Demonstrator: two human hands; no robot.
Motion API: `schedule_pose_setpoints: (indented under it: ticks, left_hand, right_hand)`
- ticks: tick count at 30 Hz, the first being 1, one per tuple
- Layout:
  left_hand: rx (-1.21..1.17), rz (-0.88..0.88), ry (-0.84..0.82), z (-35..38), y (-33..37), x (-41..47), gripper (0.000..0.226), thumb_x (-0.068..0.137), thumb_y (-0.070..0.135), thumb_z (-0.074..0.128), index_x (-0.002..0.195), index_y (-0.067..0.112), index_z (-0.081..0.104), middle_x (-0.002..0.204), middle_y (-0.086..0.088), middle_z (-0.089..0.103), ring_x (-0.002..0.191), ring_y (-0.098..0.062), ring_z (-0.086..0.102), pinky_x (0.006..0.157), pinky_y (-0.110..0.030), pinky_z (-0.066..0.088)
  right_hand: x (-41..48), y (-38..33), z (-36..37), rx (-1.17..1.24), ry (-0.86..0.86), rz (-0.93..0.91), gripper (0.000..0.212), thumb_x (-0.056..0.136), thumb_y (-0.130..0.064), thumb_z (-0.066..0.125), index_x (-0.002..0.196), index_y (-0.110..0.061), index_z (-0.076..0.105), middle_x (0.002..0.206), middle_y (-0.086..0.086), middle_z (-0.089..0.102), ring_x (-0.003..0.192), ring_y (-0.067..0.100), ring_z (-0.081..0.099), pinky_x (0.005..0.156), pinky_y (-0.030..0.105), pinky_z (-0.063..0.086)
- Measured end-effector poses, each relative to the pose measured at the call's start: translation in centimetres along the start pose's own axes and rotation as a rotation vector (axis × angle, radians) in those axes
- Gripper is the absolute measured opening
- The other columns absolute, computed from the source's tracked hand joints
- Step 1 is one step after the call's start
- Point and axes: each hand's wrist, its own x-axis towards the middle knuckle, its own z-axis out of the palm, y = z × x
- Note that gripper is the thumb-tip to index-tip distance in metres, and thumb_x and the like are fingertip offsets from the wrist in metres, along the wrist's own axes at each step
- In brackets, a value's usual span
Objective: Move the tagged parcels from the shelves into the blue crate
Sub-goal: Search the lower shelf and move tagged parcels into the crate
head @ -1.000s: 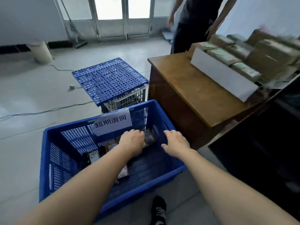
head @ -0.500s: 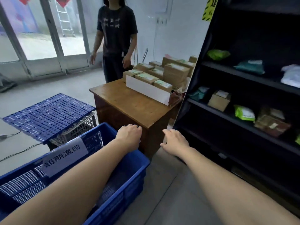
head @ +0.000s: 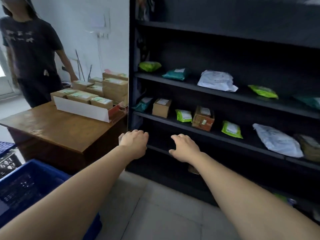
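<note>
Parcels lie on the shelves (frame right); left hand and right hand extend forward, grip open, empty.

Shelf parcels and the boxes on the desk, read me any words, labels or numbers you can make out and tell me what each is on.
None can be read.
Labels on the shelf parcels, such as the small cardboard box and the white bag: too blurred.
Labels on the desk boxes: too small.
Print on the bystander's dark T-shirt: blurred.
Blue crate: no sign shows.
</note>
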Motion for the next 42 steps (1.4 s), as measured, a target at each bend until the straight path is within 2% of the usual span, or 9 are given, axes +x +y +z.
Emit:
schedule_pose_setpoints:
  ticks: [5,15,19,24,29,35,38,42]
  left_hand:
    - [0.02,0.126,0.035,-0.5,8.0,3.6,0.046,0.094,0.032,0.055,0.136,0.015,0.044,0.13,-0.005,0.053,0.122,-0.025,0.049,0.094,-0.039,0.043]
    - [0.04,0.339,0.052,-1.3,20.8,13.0,0.038,0.094,0.033,0.055,0.126,0.015,0.048,0.125,-0.006,0.054,0.116,-0.025,0.05,0.091,-0.037,0.044]
    - [0.01,0.405,0.07,-1.6,25.3,17.9,0.035,0.094,0.03,0.055,0.124,0.014,0.049,0.123,-0.007,0.055,0.113,-0.025,0.052,0.089,-0.037,0.044]
    - [0.004,0.496,0.103,-2.1,30.7,24.7,0.04,0.094,0.028,0.055,0.131,0.014,0.046,0.125,-0.008,0.053,0.116,-0.026,0.05,0.089,-0.037,0.043]
    - [0.001,0.587,0.112,-1.6,36.2,30.4,0.034,0.094,0.029,0.055,0.124,0.014,0.049,0.121,-0.007,0.055,0.114,-0.025,0.05,0.09,-0.036,0.042]
    - [0.029,0.631,0.053,0.1,43.0,34.7,0.036,0.093,0.03,0.056,0.124,0.013,0.049,0.123,-0.009,0.056,0.113,-0.027,0.053,0.089,-0.039,0.05]
    - [0.033,0.652,0.044,0.9,47.0,36.5,0.042,0.095,0.03,0.053,0.132,0.013,0.046,0.129,-0.008,0.053,0.118,-0.026,0.051,0.09,-0.036,0.046]
    - [0.023,0.64,0.013,2.0,52.8,38.8,0.043,0.096,0.031,0.051,0.133,0.012,0.043,0.13,-0.008,0.051,0.119,-0.025,0.049,0.091,-0.036,0.044]
  right_hand:
    - [-1.5,8.4,-1.9,0.0,0.043,0.102,0.06,0.092,-0.037,0.059,0.144,-0.016,0.037,0.145,0.008,0.04,0.134,0.028,0.036,0.104,0.043,0.041]
    - [-1.1,22.1,-4.1,0.021,0.092,0.298,0.065,0.092,-0.038,0.059,0.148,-0.018,0.032,0.147,0.006,0.038,0.136,0.026,0.035,0.105,0.041,0.04]
    - [0.9,27.2,-4.7,0.022,0.125,0.361,0.061,0.091,-0.039,0.059,0.144,-0.017,0.037,0.144,0.006,0.042,0.133,0.026,0.037,0.105,0.041,0.04]
    - [3.3,33.9,-6.0,-0.01,0.135,0.462,0.059,0.09,-0.039,0.059,0.14,-0.014,0.041,0.138,0.008,0.045,0.129,0.027,0.04,0.103,0.041,0.041]
    - [4.9,40.3,-7.1,-0.008,0.154,0.556,0.059,0.091,-0.039,0.059,0.141,-0.014,0.04,0.141,0.008,0.045,0.131,0.027,0.04,0.103,0.04,0.041]
    - [5.8,47.9,-7.2,0.028,0.142,0.622,0.06,0.092,-0.039,0.058,0.143,-0.015,0.038,0.141,0.009,0.043,0.131,0.028,0.039,0.104,0.04,0.04]
    - [5.9,52.6,-6.5,0.035,0.129,0.633,0.056,0.091,-0.039,0.057,0.139,-0.015,0.041,0.138,0.01,0.046,0.128,0.029,0.041,0.102,0.039,0.041]
    - [5.8,59.0,-5.8,0.057,0.086,0.636,0.064,0.091,-0.04,0.057,0.146,-0.017,0.033,0.144,0.01,0.041,0.132,0.029,0.039,0.105,0.039,0.039]
